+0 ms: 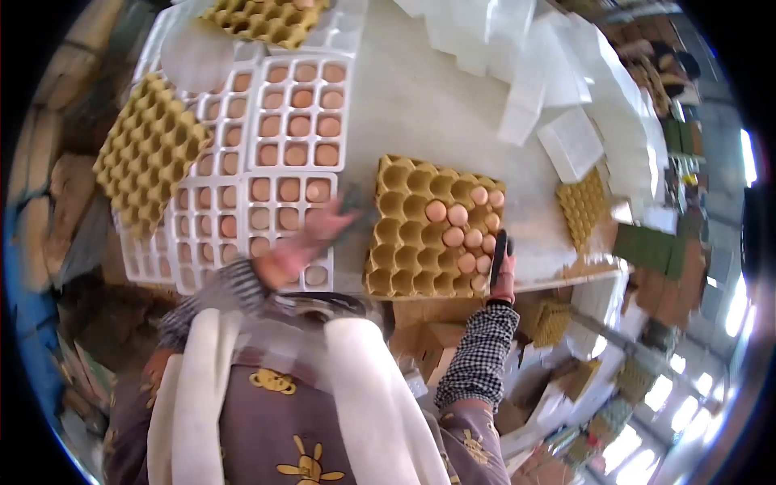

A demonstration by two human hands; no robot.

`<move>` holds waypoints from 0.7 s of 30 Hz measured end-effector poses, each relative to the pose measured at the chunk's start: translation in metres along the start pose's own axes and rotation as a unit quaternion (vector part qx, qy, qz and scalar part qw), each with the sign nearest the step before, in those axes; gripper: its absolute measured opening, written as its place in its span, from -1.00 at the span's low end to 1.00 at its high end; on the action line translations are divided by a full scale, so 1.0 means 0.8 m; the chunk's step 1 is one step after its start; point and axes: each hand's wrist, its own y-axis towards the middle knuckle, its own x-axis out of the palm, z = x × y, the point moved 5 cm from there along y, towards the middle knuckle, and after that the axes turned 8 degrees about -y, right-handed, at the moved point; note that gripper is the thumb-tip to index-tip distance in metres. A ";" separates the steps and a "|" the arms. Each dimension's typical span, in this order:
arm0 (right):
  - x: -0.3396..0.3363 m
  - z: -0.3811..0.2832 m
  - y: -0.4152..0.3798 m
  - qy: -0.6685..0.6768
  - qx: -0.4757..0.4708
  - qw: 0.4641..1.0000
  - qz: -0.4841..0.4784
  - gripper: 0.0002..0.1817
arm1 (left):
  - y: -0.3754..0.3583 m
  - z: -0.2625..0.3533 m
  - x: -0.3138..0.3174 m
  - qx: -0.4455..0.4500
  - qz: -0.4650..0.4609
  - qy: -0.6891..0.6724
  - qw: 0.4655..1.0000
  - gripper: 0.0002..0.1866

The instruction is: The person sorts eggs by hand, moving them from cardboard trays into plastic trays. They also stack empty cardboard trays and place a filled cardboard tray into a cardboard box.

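Note:
A yellow-brown pulp egg tray [402,229] lies in front of me, with several brown eggs [457,214] grouped in its right half. My right hand [504,271] is at the tray's lower right edge and appears to grip it; something dark covers or lies along its fingers. My left hand [303,242], smeared by motion, passes over the white egg packs at the left, with a dark blur at its fingertips. Whether it holds anything cannot be made out. Beneath and beyond it, a white egg pack [260,121] has brown eggs in its cells.
Another pulp tray [149,145] lies tilted over the packs at left, and one more [267,20] sits at the far edge. White foam pieces [550,81] and a white box [571,144] stand at right. A smaller-looking pulp tray [582,206] leans by the table's right edge.

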 end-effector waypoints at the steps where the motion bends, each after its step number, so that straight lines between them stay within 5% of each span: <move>1: -0.027 0.088 0.040 0.005 -0.049 0.997 -0.056 -0.43 | 0.011 -0.005 0.036 -0.039 0.108 0.164 0.980 -0.18; 2: 0.001 0.040 0.012 0.040 0.032 0.996 -0.075 -0.46 | -0.001 0.092 0.081 -0.101 -0.004 -0.102 0.990 -0.14; 3: -0.028 0.094 0.067 0.092 0.008 0.986 -0.138 -0.45 | 0.010 0.084 0.086 -0.083 0.024 -0.096 0.992 -0.14; 4: -0.031 0.136 0.095 -0.074 -0.120 0.981 -0.131 -0.40 | 0.020 0.052 0.089 -0.094 0.048 -0.111 0.988 -0.24; 6: 0.033 -0.045 -0.006 0.077 0.018 0.978 -0.194 -0.42 | 0.027 -0.001 0.096 -0.126 0.088 -0.147 0.977 -0.44; 9: 0.012 -0.013 -0.026 0.130 0.004 0.969 -0.210 -0.42 | 0.029 0.011 0.109 -0.056 0.115 -0.214 0.968 -0.41; 13: 0.031 -0.010 -0.074 0.230 -0.037 0.948 -0.216 -0.43 | 0.001 0.108 0.106 -0.016 0.137 0.021 0.990 -0.31; 21: 0.164 -0.100 -0.173 0.309 -0.090 0.908 -0.268 -0.44 | -0.074 0.182 -0.041 0.111 0.129 -0.034 0.985 -0.50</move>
